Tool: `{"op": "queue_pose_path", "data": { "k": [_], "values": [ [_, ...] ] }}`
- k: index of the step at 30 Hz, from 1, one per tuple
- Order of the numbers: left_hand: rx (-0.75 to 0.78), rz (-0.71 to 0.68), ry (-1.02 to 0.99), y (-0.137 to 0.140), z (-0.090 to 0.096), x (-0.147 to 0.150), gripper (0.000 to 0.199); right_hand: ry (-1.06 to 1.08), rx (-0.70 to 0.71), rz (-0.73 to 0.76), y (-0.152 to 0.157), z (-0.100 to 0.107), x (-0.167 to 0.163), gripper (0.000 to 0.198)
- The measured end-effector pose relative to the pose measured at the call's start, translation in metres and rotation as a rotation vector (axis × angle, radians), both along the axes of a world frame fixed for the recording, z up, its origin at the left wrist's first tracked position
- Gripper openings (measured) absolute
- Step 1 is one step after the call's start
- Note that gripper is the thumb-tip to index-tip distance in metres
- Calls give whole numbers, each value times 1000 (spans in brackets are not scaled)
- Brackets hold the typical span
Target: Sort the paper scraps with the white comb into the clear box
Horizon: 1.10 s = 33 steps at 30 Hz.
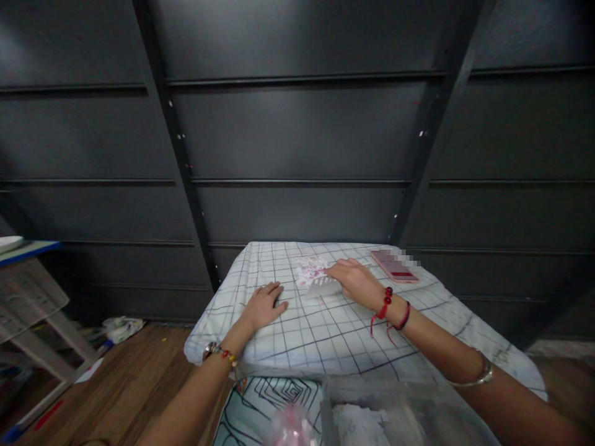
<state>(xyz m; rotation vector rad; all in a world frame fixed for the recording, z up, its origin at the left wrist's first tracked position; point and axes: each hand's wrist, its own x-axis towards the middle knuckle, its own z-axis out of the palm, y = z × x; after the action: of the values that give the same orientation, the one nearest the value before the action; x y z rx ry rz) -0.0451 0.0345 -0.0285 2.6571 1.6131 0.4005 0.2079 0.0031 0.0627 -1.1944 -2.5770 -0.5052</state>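
Observation:
My left hand (261,307) rests flat on the white, dark-checked tablecloth (325,341), fingers stretched out, holding nothing. My right hand (357,282) is over the middle of the table with its fingers closed on a thin white card with small holes (321,287). The card stands tilted, its lower edge near the cloth. Just beyond and left of it lies a crumpled-looking white and pink patch (309,269), too small to make out. A pink phone (395,266) lies face up behind my right hand.
Close to me is a translucent plastic box (328,406) with white packets in it. Beside it, a clear bag with pink contents (292,427) rests on a patterned cloth (264,396). A blue-edged stand (44,248) is at left; a dark panelled wall (297,136) rises behind.

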Motion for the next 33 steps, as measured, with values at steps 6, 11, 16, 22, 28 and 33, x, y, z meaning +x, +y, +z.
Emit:
{"op": "queue_pose_path", "data": {
  "k": [6,11,16,22,28,33],
  "values": [
    [-8,7,15,-1,1,0,53,35,13,-19,-1,-3,-9,35],
    [-1,1,7,-1,0,0,53,57,-28,39,-5,-14,-3,38],
    [-8,6,11,-1,1,0,53,102,18,7,-7,-11,10,38],
    [-13,11,21,-2,2,1,54,63,-15,-112,-11,-13,12,38],
    [5,8,23,-3,4,1,53,109,-31,-41,-22,-17,15,36],
    [8,-2,35,-2,3,1,53,129,-9,-162,-28,-9,15,35]
  ]
}}
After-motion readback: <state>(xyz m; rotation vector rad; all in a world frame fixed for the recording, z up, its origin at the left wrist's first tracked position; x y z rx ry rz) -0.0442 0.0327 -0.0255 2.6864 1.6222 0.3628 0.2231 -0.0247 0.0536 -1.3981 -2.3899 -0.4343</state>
